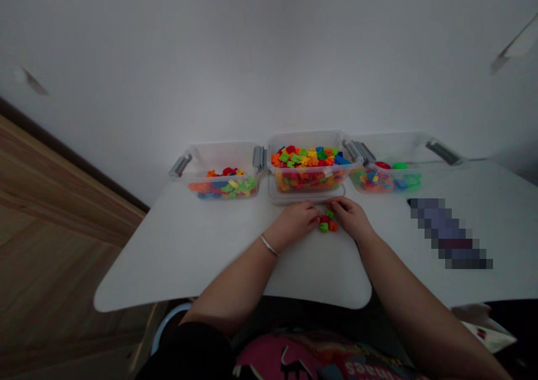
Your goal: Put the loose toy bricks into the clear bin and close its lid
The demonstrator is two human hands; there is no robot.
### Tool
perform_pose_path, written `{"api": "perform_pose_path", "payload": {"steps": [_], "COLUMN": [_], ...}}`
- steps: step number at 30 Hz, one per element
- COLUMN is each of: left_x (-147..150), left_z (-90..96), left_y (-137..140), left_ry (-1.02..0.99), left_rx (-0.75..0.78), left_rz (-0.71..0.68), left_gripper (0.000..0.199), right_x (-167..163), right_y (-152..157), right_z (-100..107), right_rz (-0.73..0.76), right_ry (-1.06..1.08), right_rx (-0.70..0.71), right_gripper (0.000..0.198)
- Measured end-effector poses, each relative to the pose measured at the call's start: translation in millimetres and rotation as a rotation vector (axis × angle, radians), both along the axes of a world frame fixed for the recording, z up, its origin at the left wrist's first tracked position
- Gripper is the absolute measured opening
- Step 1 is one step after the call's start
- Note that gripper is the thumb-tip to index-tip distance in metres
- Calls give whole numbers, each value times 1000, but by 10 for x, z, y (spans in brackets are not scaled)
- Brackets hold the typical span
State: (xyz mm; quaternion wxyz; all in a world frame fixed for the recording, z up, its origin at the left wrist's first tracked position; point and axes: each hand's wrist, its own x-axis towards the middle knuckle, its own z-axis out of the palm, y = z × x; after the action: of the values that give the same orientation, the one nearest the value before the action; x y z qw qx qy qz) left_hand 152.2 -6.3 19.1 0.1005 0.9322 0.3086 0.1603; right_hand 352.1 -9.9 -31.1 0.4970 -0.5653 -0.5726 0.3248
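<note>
A small cluster of green, red and orange plastic building blocks [328, 223] is at the front of the white table, between my two hands. My left hand [296, 222], with a bracelet at the wrist, has its fingers curled against the red block at the cluster's left side. On the other side, my right hand [352, 214] reaches in with thumb and fingers drawn together just above the green block. Whatever lies between those right fingertips is too small to make out.
Behind my hands a clear box [309, 172] full of colourful blocks stands on a lid [277, 196]. A second clear box [222, 178] with blocks is to its left, a third [389, 172] to its right. A pixelated dark object [449, 234] lies on the right.
</note>
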Motion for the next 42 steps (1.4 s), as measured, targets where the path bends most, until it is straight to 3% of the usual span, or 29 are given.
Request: {"api": "perform_pose_path", "payload": {"steps": [3, 6, 10, 14, 18, 22, 25, 30, 34, 37, 42], "left_x": [-9, -61, -196, -325, -343, -294, -273, -292, -305, -284, -255], "left_z": [37, 97, 273, 522, 753, 909, 958, 935, 891, 863, 755], "left_y": [-18, -23, 36, 242, 562, 884, 1020, 1055, 1091, 1006, 421], "left_ry": [-116, -351, -658, -736, -689, -609, -443, -273, -278, -359, -440], "left_rx": [11, 103, 307, 447, 434, 381, 279, 107, 89, 216, 421], "left_rz": [-54, -11, 200, 415, 580, 632, 643, 799, 660, 564, 480], "left_gripper": [17, 15, 10, 9, 7, 12, 14, 22, 27, 28, 27], "right_x": [4, 14, 23, 30, 42, 44, 29, 13, 22, 32, 21], "right_y": [2, 3, 10, 23, 32, 27, 18, 11, 18, 28, 12], "right_z": [-5, -12, -20, -38, -65, -55, -24, 4, -12, -37, -23], "right_rz": [16, 35, 22, 18, 23, 17, 5, 3, 3, 15, 25], "right_ry": [8, 10, -2, 12, 45, 70, 81, 55, 47, 55, 13], "right_rx": [7, -6, -45, -50, -44, -42, -40, -28, -24, -26, -37], "right_gripper": [26, 26, 28, 28, 27, 27, 29, 30, 29, 29, 32]}}
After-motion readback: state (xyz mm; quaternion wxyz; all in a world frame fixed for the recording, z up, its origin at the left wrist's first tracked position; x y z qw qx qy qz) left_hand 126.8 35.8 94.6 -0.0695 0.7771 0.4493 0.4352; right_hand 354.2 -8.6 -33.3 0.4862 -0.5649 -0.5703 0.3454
